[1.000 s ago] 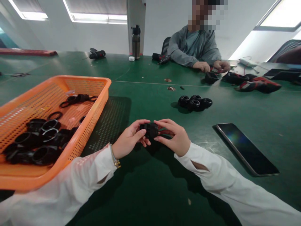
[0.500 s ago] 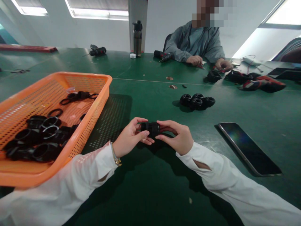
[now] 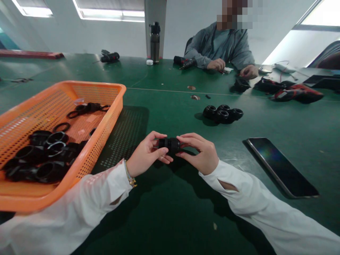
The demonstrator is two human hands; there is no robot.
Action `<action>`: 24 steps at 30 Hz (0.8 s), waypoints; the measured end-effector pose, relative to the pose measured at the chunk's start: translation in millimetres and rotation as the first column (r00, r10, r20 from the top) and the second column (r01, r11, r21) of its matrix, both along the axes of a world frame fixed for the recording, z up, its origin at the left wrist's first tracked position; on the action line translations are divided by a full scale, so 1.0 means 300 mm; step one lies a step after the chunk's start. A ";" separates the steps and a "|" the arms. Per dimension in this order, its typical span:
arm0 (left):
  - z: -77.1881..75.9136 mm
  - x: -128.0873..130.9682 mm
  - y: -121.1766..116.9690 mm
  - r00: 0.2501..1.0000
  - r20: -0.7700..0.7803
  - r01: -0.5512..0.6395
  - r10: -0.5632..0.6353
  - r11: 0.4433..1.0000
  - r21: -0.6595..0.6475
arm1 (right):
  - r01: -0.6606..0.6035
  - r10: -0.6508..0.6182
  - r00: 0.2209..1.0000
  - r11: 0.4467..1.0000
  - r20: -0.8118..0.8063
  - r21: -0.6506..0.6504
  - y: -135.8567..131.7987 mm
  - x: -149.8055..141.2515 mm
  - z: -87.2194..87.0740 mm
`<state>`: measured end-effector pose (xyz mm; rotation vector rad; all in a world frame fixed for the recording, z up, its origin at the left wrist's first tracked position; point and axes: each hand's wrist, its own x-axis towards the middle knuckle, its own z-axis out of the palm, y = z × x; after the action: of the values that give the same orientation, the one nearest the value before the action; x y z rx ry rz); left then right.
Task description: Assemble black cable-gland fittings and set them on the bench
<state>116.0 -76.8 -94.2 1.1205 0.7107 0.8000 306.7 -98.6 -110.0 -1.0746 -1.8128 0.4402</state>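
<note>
A black cable gland (image 3: 174,145), lying sideways, is held above the green table between my two hands. My left hand (image 3: 148,152) is closed round its left end, thumb in front and fingers behind. From the other side, my right hand (image 3: 202,150) pinches the ribbed right end with its fingertips. Fingers hide parts of both ends. Beyond my right hand stands a cluster of several black domed nuts (image 3: 222,114) with round holes. To my left is an orange basket (image 3: 120,102) holding black fittings (image 3: 54,170) and thin black rings (image 3: 61,126).
A phone (image 3: 281,166) lies right of my right forearm. Across the table (image 3: 170,219) sits a co-worker (image 3: 220,49) in a grey jacket, near a power drill (image 3: 186,62) and a red-and-black bundle (image 3: 297,92). A dark bottle (image 3: 154,42) stands at the far edge.
My hands and the gland stay in nearly the same place; the gland's ribbed end looks slightly turned. Across the table, the co-worker's hands have shifted a little to the left.
</note>
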 end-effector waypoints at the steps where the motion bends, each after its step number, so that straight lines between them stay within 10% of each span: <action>1: 0.001 -0.001 -0.001 1.000 0.002 0.005 -0.005 1.000 0.006 | 0.004 -0.004 1.000 1.000 0.006 -0.004 0.000 0.000 0.001; 24: 0.001 0.000 -0.002 1.000 -0.013 0.016 -0.016 0.999 0.028 | -0.040 0.037 0.998 0.998 -0.058 -0.047 0.000 -0.005 0.004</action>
<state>115.9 -77.4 -93.9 1.1566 0.7025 0.7918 305.1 -98.5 -109.0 -1.0510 -1.7831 0.5353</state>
